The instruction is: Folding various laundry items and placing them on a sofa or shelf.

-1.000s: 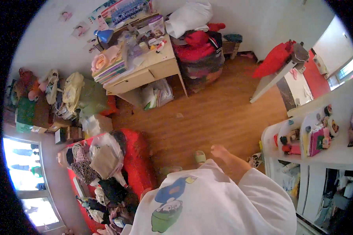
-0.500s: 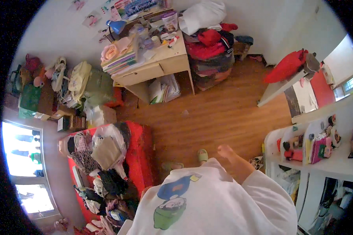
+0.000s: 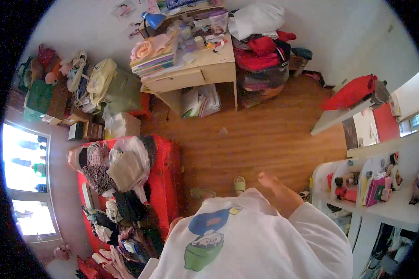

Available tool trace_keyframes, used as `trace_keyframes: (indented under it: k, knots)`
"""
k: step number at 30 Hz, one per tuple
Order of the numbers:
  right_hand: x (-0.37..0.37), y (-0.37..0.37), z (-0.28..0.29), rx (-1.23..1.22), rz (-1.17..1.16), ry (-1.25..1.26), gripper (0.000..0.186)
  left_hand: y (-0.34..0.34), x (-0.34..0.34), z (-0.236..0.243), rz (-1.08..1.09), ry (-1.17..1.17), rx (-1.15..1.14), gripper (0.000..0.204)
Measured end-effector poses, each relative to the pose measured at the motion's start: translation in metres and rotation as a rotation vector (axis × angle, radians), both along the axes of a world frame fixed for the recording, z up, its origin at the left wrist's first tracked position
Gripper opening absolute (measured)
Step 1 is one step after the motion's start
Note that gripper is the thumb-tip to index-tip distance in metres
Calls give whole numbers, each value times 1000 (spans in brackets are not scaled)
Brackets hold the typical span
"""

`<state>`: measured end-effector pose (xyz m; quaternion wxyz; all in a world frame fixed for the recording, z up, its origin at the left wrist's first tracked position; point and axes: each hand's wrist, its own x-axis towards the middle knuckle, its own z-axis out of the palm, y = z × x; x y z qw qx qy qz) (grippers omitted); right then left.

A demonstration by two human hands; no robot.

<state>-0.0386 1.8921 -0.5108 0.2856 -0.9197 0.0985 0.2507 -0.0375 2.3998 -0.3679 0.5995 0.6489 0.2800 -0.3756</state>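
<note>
My right hand (image 3: 271, 180) hangs over the wooden floor, out from a white sleeve pushed up the forearm. Its fingers are loosely extended, and I see nothing in them. Only a sliver of my left hand (image 3: 173, 224) shows past the left edge of my white printed top (image 3: 251, 232); its fingers are hidden. The red-covered bed (image 3: 170, 186) is nearest to that hand, with heaped clothes (image 3: 130, 207) and a clear plastic bag (image 3: 130, 160) on it. Below me, a light green slipper (image 3: 239, 184) shows on the floor, with another slipper (image 3: 202, 193) to its left.
Ahead stands a desk (image 3: 172, 83) crowded with books, jars and a blue lamp (image 3: 153, 19). A clothes pile (image 3: 260, 65) sits beside it. At right are an open door (image 3: 330, 114) hung with a red item and white shelves (image 3: 354, 204). Boxes and bags (image 3: 93, 88) line the left wall.
My view has turned slightly left, so the desk and clothes pile appear farther right. The bed appears a little higher in view. My right hand keeps nearly the same pose.
</note>
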Motion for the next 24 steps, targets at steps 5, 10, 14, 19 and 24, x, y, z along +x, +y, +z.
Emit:
trace_keyframes:
  k: [5, 10, 14, 19, 24]
  knots:
    - [1, 15, -25, 212, -214, 154, 18, 7, -15, -8, -62, -60, 23, 17]
    - [-67, -16, -142, 19, -695, -880, 17, -14, 12, -43, -417, -333, 16, 18]
    - [1, -3, 10, 268, -160, 70, 10, 10, -19, -57, -282, -297, 295, 25]
    - [-11, -29, -38, 249, -104, 43, 9, -13, -20, -53, -141, -235, 341, 33]
    - [-4, -53, -62, 218, -42, -38, 10, -29, -27, -38, -35, -173, 354, 36]
